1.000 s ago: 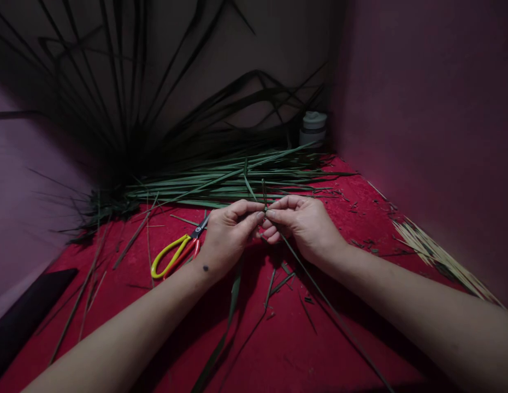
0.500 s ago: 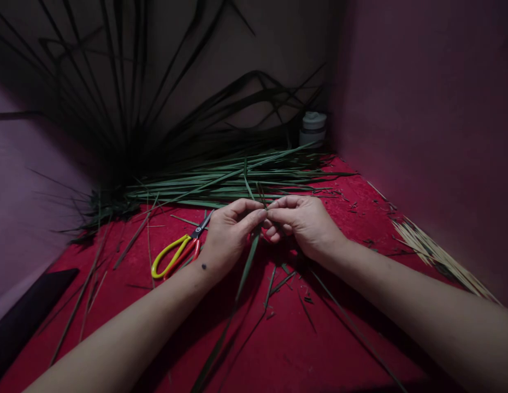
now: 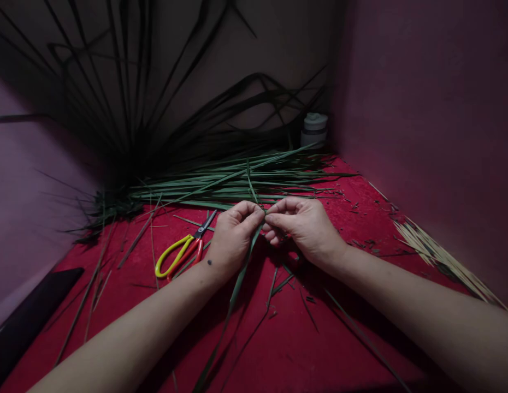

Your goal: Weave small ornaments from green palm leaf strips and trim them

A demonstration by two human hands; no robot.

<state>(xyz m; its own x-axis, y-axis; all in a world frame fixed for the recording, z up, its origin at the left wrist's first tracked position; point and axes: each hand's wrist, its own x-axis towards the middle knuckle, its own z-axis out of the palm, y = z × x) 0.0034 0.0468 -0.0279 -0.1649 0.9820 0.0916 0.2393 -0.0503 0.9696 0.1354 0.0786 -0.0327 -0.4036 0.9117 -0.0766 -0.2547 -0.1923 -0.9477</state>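
My left hand pinches a long green leaf strip between thumb and forefinger. One end of the strip points up beyond the fingers, and the other hangs down toward me. My right hand is closed in a pinch right beside it, on the strip where it is folded or joined. The fingertips of both hands almost touch and hide most of that spot. Scissors with one yellow and one red handle lie just left of my left hand, blades pointing away.
Behind my hands lies a pile of long green leaves on the red surface. A white lidded container stands at the back. Pale thin sticks lie along the right wall. A black object is at left, with leaf scraps scattered about.
The view has shifted slightly. My fingertips have drawn a little closer together on the leaf strip, and its hanging part has turned slightly. Both hands keep their pinch.
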